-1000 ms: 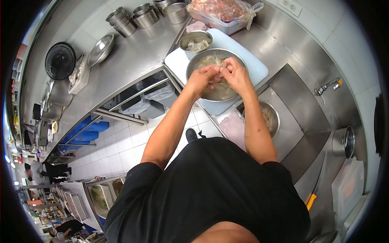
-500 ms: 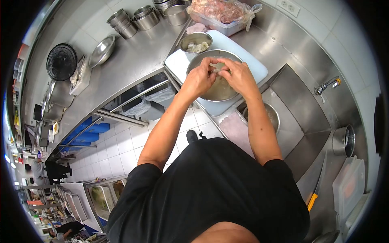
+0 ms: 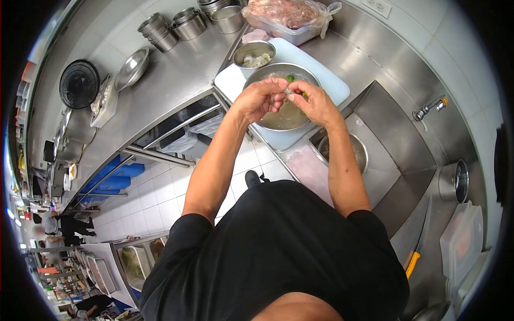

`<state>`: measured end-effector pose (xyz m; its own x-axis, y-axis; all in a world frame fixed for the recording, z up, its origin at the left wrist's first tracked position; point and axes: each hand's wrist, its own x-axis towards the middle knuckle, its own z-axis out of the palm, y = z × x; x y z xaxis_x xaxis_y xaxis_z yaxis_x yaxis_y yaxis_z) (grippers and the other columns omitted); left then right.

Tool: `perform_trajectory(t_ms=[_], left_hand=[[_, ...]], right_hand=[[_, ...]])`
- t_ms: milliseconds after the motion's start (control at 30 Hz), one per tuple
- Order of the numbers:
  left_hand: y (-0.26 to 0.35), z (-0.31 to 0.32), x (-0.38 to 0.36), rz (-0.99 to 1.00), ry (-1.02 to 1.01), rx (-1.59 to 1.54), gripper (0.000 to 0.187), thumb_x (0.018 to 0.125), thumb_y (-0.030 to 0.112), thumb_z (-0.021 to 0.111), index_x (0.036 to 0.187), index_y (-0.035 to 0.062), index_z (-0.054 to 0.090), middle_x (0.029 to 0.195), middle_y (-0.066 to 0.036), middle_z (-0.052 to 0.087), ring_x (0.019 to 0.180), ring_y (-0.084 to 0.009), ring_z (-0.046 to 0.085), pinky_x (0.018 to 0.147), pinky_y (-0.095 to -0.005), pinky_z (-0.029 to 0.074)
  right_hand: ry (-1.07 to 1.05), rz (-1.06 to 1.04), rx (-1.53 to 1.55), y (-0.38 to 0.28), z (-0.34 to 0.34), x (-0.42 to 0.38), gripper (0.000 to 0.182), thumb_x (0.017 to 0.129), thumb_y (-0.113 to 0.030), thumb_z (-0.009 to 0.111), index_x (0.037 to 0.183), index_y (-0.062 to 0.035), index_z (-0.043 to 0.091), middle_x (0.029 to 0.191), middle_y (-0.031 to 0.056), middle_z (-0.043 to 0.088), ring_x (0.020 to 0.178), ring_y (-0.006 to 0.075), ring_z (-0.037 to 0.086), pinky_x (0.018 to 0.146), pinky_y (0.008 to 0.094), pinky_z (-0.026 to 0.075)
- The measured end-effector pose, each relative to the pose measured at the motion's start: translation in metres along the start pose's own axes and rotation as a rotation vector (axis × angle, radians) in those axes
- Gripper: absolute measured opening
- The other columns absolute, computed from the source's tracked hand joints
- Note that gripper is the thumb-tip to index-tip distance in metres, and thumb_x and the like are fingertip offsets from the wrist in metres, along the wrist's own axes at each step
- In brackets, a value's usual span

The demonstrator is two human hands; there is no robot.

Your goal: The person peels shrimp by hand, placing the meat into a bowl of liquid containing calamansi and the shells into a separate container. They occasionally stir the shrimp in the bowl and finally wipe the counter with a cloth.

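Both hands are close together above a large steel bowl (image 3: 278, 126) of cloudy water. My left hand (image 3: 262, 99) is closed, thumb and fingers pinching at a small pale, translucent piece (image 3: 289, 91). From the other side, my right hand (image 3: 316, 104) pinches the same piece with its thumb and forefinger. Something small and green (image 3: 290, 78) shows in the bowl just beyond the fingertips. Behind it, a smaller steel pot (image 3: 242, 53) contains several whitish pieces (image 3: 258, 60). A pale blue cutting board (image 3: 334, 88) lies beneath both vessels.
Bagged raw meat (image 3: 286, 15) fills a plastic tub at the back. To my right is a sink (image 3: 375, 139) with a round steel vessel (image 3: 360, 152) in it. A knife with a yellow handle (image 3: 413, 264) lies farther right. Steel pots (image 3: 189, 25) line the left counter.
The fingertips have drawn slightly apart, and my left hand has turned to show more of its palm side. Green bits now show by my fingers. The whole view has shifted slightly.
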<state>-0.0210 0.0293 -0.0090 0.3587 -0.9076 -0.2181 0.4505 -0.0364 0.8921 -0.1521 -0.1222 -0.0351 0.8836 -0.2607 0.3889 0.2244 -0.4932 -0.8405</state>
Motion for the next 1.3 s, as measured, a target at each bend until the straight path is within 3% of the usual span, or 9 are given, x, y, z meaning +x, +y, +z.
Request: perform_trajectory(t_ms=[167,267,367,400,500,533,633,867,1300], left_hand=[[0.004,-0.005,0.008,-0.109,-0.071,-0.042,0.013,0.095,0.019,0.060,0.102,0.0089,0.061,0.066,0.005,0.050,0.061,-0.0081,0.052,0.055,-0.0221,0.041],[-0.005,-0.014,0.024,0.001,0.203,0.383,0.014,0.094,0.018,0.060,0.103,0.0070,0.062,0.069,0.000,0.056,0.063,-0.0134,0.056,0.059,-0.0274,0.047],[-0.024,-0.032,0.024,0.324,0.355,1.371,0.017,0.093,0.017,0.058,0.105,0.0047,0.062,0.078,-0.012,0.066,0.071,-0.0272,0.065,0.068,-0.0388,0.053],[-0.026,-0.031,0.021,0.300,0.299,1.448,0.024,0.090,0.016,0.055,0.107,-0.0010,0.061,0.096,-0.029,0.066,0.092,-0.0441,0.065,0.083,-0.0506,0.050],[-0.049,-0.037,0.025,0.152,0.333,1.681,0.023,0.090,0.017,0.054,0.107,0.0021,0.061,0.095,-0.025,0.068,0.091,-0.0410,0.066,0.083,-0.0497,0.050],[-0.050,-0.034,0.025,0.193,0.327,1.671,0.023,0.090,0.016,0.053,0.107,0.0020,0.060,0.095,-0.024,0.068,0.091,-0.0417,0.066,0.082,-0.0492,0.050],[-0.027,-0.006,0.007,0.208,0.295,1.351,0.022,0.091,0.013,0.054,0.107,-0.0010,0.060,0.091,-0.021,0.070,0.088,-0.0359,0.068,0.078,-0.0442,0.052],[-0.035,-0.001,0.001,0.109,0.180,0.534,0.028,0.093,0.013,0.062,0.117,0.0006,0.056,0.093,-0.005,0.071,0.076,-0.0075,0.060,0.061,-0.0199,0.043],[-0.031,-0.001,-0.019,0.168,0.269,0.489,0.023,0.095,0.018,0.063,0.111,0.0025,0.056,0.088,-0.002,0.070,0.076,-0.0066,0.061,0.058,-0.0191,0.041]], right_hand=[[-0.105,0.054,-0.145,-0.011,-0.013,-0.011,0.016,0.091,-0.013,0.063,0.105,-0.0044,0.063,0.099,0.0065,0.063,0.089,0.0155,0.058,0.077,0.0293,0.047],[-0.077,0.068,-0.162,-0.010,-0.023,-0.025,0.018,0.091,-0.013,0.063,0.106,-0.0044,0.063,0.097,0.0064,0.063,0.087,0.0139,0.058,0.076,0.0281,0.046],[0.145,0.128,-0.135,-0.004,-0.040,-0.051,0.018,0.089,-0.017,0.064,0.103,-0.0052,0.066,0.095,0.0120,0.067,0.087,0.0248,0.062,0.079,0.0332,0.048],[0.201,0.194,-0.070,0.004,-0.048,-0.063,0.019,0.088,-0.016,0.064,0.104,-0.0051,0.066,0.095,0.0121,0.067,0.088,0.0252,0.062,0.081,0.0338,0.048],[0.215,0.482,-0.204,0.016,-0.071,-0.097,0.022,0.086,-0.014,0.065,0.106,-0.0043,0.067,0.098,0.0129,0.068,0.091,0.0277,0.062,0.084,0.0364,0.048],[0.196,0.596,-0.306,0.018,-0.077,-0.107,0.022,0.086,-0.014,0.066,0.106,-0.0039,0.067,0.099,0.0132,0.068,0.092,0.0287,0.063,0.084,0.0374,0.048],[0.183,0.213,-0.810,0.034,-0.076,-0.129,0.026,0.084,-0.014,0.068,0.107,-0.0031,0.068,0.098,0.0145,0.069,0.091,0.0320,0.063,0.083,0.0400,0.049],[0.298,-0.126,-0.417,-0.028,-0.015,-0.047,0.022,0.086,-0.013,0.064,0.106,-0.0055,0.069,0.099,0.0180,0.069,0.090,0.0357,0.064,0.083,0.0429,0.050],[0.006,0.225,-0.153,-0.012,0.022,0.001,0.018,0.087,-0.011,0.057,0.099,-0.0013,0.067,0.085,0.0168,0.071,0.079,0.0292,0.070,0.071,0.0376,0.054]])
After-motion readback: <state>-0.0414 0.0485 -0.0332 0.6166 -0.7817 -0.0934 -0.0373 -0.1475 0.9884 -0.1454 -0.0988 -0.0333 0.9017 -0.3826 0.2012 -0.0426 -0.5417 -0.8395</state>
